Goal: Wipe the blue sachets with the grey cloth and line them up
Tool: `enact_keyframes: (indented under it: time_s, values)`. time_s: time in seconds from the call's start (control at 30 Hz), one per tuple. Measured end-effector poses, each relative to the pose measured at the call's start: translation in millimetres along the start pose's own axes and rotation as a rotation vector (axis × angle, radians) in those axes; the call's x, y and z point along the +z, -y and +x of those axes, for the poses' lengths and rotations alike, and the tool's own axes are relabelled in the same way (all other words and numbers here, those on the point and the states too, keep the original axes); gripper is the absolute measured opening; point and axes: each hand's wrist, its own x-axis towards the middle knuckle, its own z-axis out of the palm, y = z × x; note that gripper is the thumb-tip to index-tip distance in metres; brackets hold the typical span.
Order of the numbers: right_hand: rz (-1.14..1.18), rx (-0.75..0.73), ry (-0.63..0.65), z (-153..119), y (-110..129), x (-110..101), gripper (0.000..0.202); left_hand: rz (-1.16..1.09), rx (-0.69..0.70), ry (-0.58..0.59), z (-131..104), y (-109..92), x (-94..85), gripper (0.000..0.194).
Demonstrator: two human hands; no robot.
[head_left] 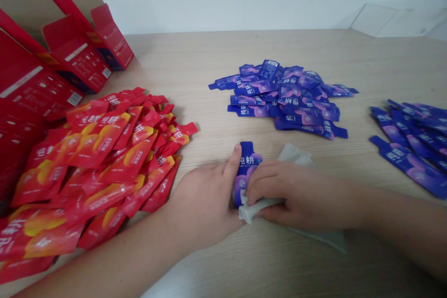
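A purple-blue sachet (246, 162) with white lettering and pink-violet print stands with its narrow neck pointing away from me. My left hand (209, 198) grips it from the left, one finger stretched along its edge. My right hand (296, 191) is closed around a crumpled white tissue (263, 204) and presses it against the sachet's lower right part. More of the tissue shows behind the right hand and below the wrist. The sachet's bottom end is partly hidden by the tissue and the fingers.
Red and orange sachets (108, 149) lie heaped on the left, before open red cardboard boxes (73, 51). A pile of purple sachets (289, 95) lies beyond my hands, and another purple group (415, 144) is at the right. The wooden table (188, 51) meets a white wall.
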Motion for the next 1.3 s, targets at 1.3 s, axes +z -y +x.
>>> enact_keyframes:
  time_s: [1.3]
  values:
    - [-0.028, 0.02, 0.045, -1, -1, -4, 0.014, -0.014, -0.03, 0.035, 2, 0, -4.2, 0.108]
